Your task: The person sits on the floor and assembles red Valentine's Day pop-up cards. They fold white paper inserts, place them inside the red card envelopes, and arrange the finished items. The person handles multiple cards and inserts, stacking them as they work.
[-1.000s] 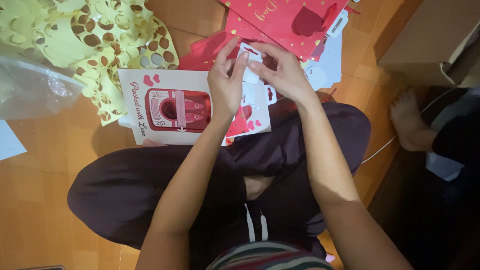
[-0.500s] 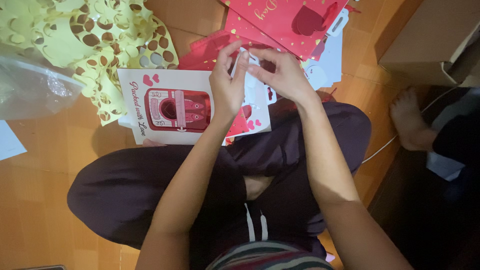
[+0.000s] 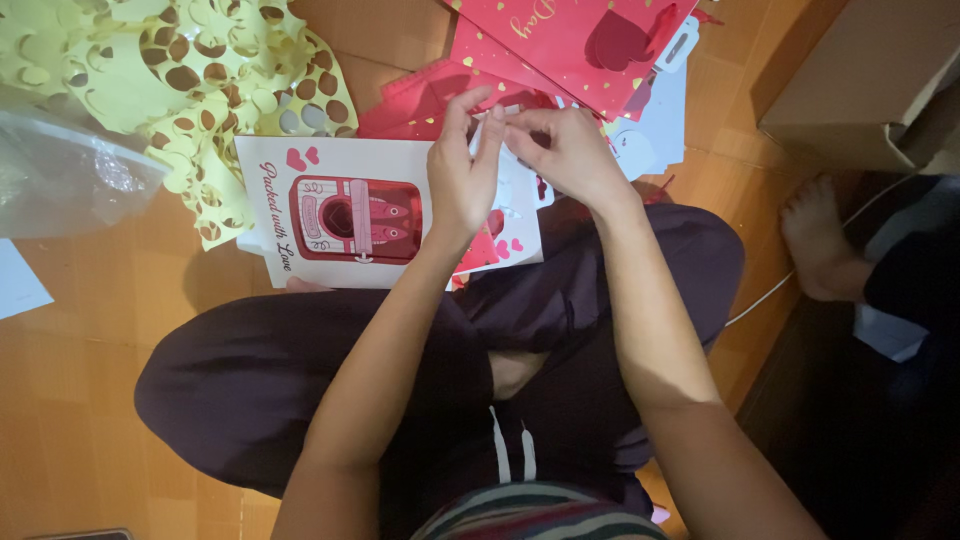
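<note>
Pinching a small white piece (image 3: pixel 497 128), left hand (image 3: pixel 462 180) and right hand (image 3: pixel 565 152) keep closed grips above the white card (image 3: pixel 345 215).

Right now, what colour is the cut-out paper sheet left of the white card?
Pale yellow, punched full of round holes, the cut-out paper sheet shows best in the head view, beside the white card.

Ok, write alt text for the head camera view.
Left hand and right hand pinch a small white paper piece together above a white card with a red picture, over crossed legs on a wooden floor strewn with yellow punched sheets.
</note>
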